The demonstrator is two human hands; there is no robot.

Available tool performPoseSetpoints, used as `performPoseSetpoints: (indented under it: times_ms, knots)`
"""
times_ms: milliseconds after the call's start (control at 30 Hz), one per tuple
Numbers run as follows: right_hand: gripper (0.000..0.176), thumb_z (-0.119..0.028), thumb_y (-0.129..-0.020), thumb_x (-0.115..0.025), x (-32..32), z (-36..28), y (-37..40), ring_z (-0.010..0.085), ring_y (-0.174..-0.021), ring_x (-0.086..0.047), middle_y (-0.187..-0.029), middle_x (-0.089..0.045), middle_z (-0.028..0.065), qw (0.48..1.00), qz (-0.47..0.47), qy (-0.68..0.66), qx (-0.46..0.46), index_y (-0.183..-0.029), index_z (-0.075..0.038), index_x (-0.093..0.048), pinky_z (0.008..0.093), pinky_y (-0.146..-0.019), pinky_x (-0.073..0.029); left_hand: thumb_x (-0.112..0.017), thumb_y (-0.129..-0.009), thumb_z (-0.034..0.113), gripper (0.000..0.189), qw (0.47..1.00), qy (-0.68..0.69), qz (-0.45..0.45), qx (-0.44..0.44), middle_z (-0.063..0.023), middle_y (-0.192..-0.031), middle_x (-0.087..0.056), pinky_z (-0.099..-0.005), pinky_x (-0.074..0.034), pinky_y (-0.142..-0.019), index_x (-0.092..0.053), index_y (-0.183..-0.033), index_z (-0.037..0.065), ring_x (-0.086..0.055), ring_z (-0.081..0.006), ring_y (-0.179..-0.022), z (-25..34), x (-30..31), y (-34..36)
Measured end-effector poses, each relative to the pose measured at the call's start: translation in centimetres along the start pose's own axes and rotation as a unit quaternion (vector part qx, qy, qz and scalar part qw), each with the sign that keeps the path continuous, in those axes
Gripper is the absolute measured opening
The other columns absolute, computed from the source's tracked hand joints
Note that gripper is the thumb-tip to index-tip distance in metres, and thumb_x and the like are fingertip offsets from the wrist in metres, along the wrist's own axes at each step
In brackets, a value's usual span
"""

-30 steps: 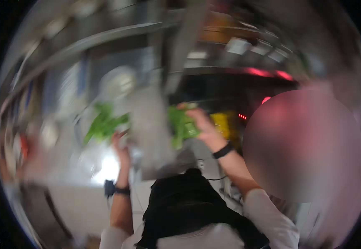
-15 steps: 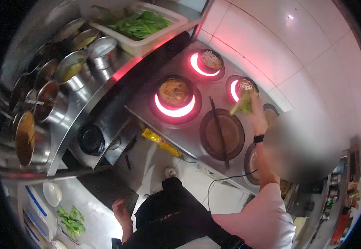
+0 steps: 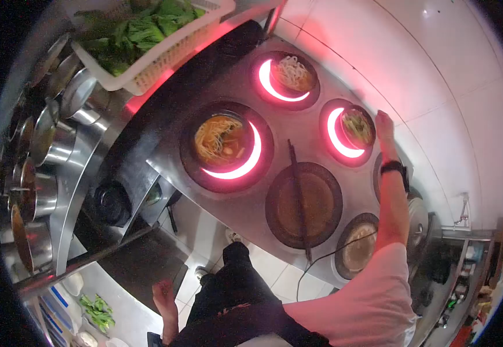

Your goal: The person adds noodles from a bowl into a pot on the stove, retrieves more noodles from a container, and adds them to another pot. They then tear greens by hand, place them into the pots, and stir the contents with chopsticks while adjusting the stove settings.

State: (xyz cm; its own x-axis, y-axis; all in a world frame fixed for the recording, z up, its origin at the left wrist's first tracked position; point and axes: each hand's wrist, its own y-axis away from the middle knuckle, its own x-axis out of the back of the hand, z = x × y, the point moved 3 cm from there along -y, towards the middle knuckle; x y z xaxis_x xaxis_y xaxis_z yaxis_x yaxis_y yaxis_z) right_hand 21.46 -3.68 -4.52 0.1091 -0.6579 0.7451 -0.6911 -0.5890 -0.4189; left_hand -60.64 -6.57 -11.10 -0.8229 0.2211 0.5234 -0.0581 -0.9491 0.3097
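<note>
My right hand (image 3: 384,128), with a dark band at the wrist, hovers just right of a small pot (image 3: 358,128) on a glowing burner. Greens now lie on top in that pot. The fingers are small and partly hidden, so their grip is unclear. My left hand (image 3: 163,294) hangs low at my left side, fingers curled, and what it may hold cannot be made out. White noodles fill another pot (image 3: 293,74) at the back. The larger front pot (image 3: 221,140) holds noodles in orange broth. Long dark chopsticks (image 3: 300,199) lie across an unlit burner (image 3: 315,214).
A white basket (image 3: 164,55) of leafy greens stands at the upper left, above several metal pots (image 3: 46,194). More greens (image 3: 97,312) lie on the lower-left counter. A cable (image 3: 327,255) crosses the stove's front edge near another unlit burner (image 3: 358,246).
The greens from my right hand are now in the small right pot, and that hand has moved to the pot's right. The view has shifted; my left hand stays low.
</note>
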Motion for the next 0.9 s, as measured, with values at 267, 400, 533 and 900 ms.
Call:
performPoseSetpoints:
  times_ms: [267, 400, 533, 900]
  knots:
    - [0.02, -0.014, -0.082, -0.05, 3.8, -33.6, 25.5, 0.0135, -0.076, -0.054, -0.086, -0.056, 0.0061, 0.671, -0.725, -0.155, 0.029, -0.098, -0.002, -0.053, 0.0255, -0.065, -0.043, -0.041, -0.073, -0.009, 0.028, 0.969, 0.237, 0.051, 0.045, -0.0088, -0.098, -0.053, -0.0295, -0.042, -0.081, -0.052, -0.096, 0.004, -0.051, -0.0194, -0.093, 0.0, 3.7, 0.1]
    - [0.015, -0.011, -0.083, -0.049, -0.1, -43.5, 38.6, 0.0113, -0.068, -0.054, -0.08, -0.054, 0.0042, 0.665, -0.725, -0.18, -0.021, -0.094, -0.002, -0.052, 0.0228, -0.059, -0.043, -0.043, -0.069, -0.009, 0.032, 0.965, 0.244, 0.09, 0.017, -0.0107, -0.099, -0.051, -0.0324, -0.04, -0.083, -0.052, -0.097, 0.004, -0.049, -0.023, -0.097, -2.4, 8.6, 1.5]
    - [0.009, -0.008, -0.083, -0.049, -8.2, -55.9, 54.7, 0.008, -0.064, -0.05, -0.074, -0.05, 0.001, 0.627, -0.717, -0.28, 0.116, -0.09, -0.003, -0.051, 0.0197, -0.056, -0.041, -0.044, -0.062, -0.009, 0.036, 0.943, 0.128, 0.301, -0.055, -0.0133, -0.099, -0.049, -0.0356, -0.035, -0.086, -0.051, -0.095, 0.005, -0.045, -0.0296, -0.096, -10.7, 17.0, 4.4]
    - [0.074, -0.028, -0.066, -0.067, -22.7, -81.5, 87.3, 0.0342, -0.108, -0.031, -0.118, -0.033, 0.0163, 0.723, -0.529, -0.075, 0.438, -0.122, -0.003, -0.027, 0.0452, -0.085, -0.034, -0.042, -0.077, 0.01, 0.039, 0.827, 0.116, 0.524, 0.164, -0.0198, -0.118, -0.041, -0.04, -0.028, -0.094, -0.042, -0.115, 0.002, -0.036, -0.0342, -0.111, -31.6, 34.8, 6.0]
